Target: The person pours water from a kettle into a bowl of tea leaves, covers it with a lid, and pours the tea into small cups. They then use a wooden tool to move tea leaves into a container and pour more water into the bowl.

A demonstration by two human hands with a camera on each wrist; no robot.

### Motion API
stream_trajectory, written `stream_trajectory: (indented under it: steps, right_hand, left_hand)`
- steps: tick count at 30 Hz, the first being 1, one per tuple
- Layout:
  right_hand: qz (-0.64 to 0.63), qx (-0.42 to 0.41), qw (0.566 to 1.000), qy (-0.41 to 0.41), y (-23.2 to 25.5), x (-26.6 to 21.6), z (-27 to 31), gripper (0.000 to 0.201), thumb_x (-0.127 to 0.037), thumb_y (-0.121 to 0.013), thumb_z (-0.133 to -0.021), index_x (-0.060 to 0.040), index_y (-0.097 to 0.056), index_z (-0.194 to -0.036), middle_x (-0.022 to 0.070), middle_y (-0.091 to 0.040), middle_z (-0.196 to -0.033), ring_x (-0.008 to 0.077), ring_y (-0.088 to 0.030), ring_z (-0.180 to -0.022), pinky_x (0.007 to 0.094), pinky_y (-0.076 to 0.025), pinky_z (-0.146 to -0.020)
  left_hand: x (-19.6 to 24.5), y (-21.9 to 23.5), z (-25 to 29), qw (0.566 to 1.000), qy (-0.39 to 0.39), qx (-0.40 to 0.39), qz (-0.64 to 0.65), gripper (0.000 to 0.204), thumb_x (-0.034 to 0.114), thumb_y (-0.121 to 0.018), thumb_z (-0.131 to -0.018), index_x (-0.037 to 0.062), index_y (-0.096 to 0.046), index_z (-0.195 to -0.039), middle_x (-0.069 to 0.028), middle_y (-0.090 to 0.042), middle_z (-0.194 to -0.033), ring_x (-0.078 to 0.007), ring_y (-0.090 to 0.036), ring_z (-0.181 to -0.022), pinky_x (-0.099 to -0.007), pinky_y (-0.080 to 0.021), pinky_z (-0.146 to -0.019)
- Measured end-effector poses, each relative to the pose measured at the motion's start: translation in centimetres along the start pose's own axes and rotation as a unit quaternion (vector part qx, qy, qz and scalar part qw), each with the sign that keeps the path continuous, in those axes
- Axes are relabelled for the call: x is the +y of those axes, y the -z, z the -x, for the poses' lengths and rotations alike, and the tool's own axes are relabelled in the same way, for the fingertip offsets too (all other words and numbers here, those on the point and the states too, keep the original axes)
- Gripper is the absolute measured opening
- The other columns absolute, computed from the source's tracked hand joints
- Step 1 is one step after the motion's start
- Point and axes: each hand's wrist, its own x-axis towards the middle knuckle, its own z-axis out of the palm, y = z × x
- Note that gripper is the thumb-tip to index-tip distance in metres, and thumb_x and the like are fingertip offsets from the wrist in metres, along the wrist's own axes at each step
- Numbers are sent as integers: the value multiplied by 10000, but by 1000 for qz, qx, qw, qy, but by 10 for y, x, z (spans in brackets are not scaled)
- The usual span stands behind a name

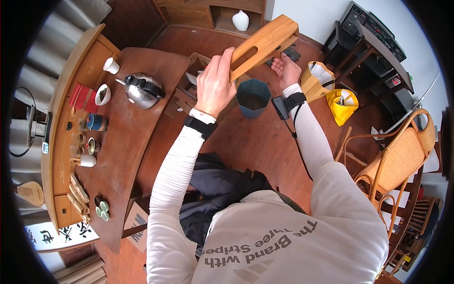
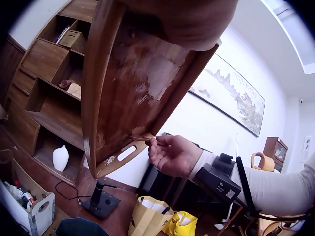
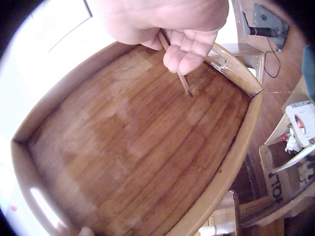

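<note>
My left hand (image 1: 215,87) grips one end of a wooden tray (image 3: 138,123) beside its handle slot and holds it up, tilted, above the floor. In the right wrist view, a fingertip of that hand shows at the tray's lower edge. The tray's inner face has dark and pale, patchy areas. My right hand (image 1: 287,71) is at the other end, over the inner face. Its fingers hold a thin wooden stick (image 3: 184,83), whose dark tip points at the tray's surface near the end wall. Part of the stick is hidden by the hand.
Below the tray stands a dark blue-green bin (image 1: 254,114). Beside it are a paper bag (image 1: 312,87) and a yellow bag (image 1: 343,109). At left, a table (image 1: 118,161) bears a kettle (image 1: 142,90) and cups. A rattan chair (image 1: 402,156) stands at right.
</note>
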Motion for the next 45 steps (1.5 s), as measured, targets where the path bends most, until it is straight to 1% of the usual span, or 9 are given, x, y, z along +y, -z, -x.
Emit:
stream_trajectory:
  steps: [17, 19, 20, 26, 28, 31, 38, 41, 45]
  right_hand:
    - [-2, -1, 1000, 8, 0, -1, 2, 191, -144, -603, -1009, 27, -631, -1090, 143, -688, -845, 222, -668, -698, 341, -577, -620]
    - [8, -7, 1000, 10, 1, -1, 2, 218, -174, -619, -1010, 23, -646, -1101, 112, -703, -878, 194, -674, -733, 333, -586, -682]
    - [9, -8, 1000, 10, 0, -1, 2, 218, -174, -619, -1010, 23, -646, -1101, 112, -703, -878, 194, -674, -733, 333, -586, -682]
    - [14, -2, 1000, 11, 0, -2, 1, 221, -178, -613, -1013, 22, -645, -1101, 111, -702, -872, 192, -670, -724, 333, -583, -673]
    - [5, -1, 1000, 11, 0, -2, 1, 208, -153, -609, -1005, 36, -629, -1091, 148, -694, -854, 224, -673, -710, 345, -581, -633]
    - [4, 3, 1000, 11, -1, -4, 2, 217, -155, -612, -1002, 40, -629, -1097, 149, -694, -855, 226, -673, -707, 346, -581, -631]
    - [2, 4, 1000, 12, -2, -6, 2, 217, -152, -618, -996, 40, -625, -1097, 149, -692, -852, 225, -670, -703, 347, -578, -627]
    - [2, 2, 1000, 14, -4, -8, 4, 209, -152, -620, -995, 35, -625, -1089, 146, -691, -853, 224, -669, -704, 348, -577, -631]
    - [11, 2, 1000, 21, -5, -11, 6, 219, -158, -588, -1020, 37, -639, -1106, 120, -698, -861, 197, -671, -721, 331, -578, -662]
  left_hand:
    - [2, 4, 0, 1000, -4, 3, 0, 709, -56, -697, -697, 83, -515, -1368, -131, -598, -985, -358, -674, -866, -444, -571, -697]
    - [2, 6, 0, 1000, -3, 2, -1, 710, -54, -700, -697, 84, -514, -1369, -130, -600, -989, -356, -675, -869, -443, -572, -697]
    - [2, 7, 0, 1000, -4, 1, 1, 712, -52, -702, -696, 82, -512, -1369, -129, -601, -993, -355, -676, -870, -442, -573, -698]
    - [2, 7, -1, 1000, -11, 7, 1, 718, -57, -695, -685, 79, -515, -1367, -125, -597, -984, -350, -676, -867, -440, -571, -696]
    - [1, 8, -1, 1000, -12, 9, 3, 722, -62, -690, -680, 80, -516, -1366, -124, -596, -980, -348, -676, -865, -441, -569, -694]
    - [2, 8, -1, 1000, -6, -1, 4, 727, -72, -680, -672, 83, -520, -1364, -122, -593, -971, -347, -675, -865, -440, -567, -696]
    - [1, 9, -2, 1000, -15, 10, 5, 727, -79, -669, -670, 88, -517, -1361, -117, -585, -962, -346, -671, -855, -438, -565, -697]
    - [1, 10, -3, 1000, -18, 13, 5, 724, -79, -668, -670, 89, -518, -1358, -114, -585, -960, -343, -670, -851, -437, -565, -691]
    - [1, 11, -4, 1000, -18, 11, 5, 714, -77, -672, -669, 86, -524, -1347, -112, -584, -955, -338, -670, -845, -434, -565, -686]
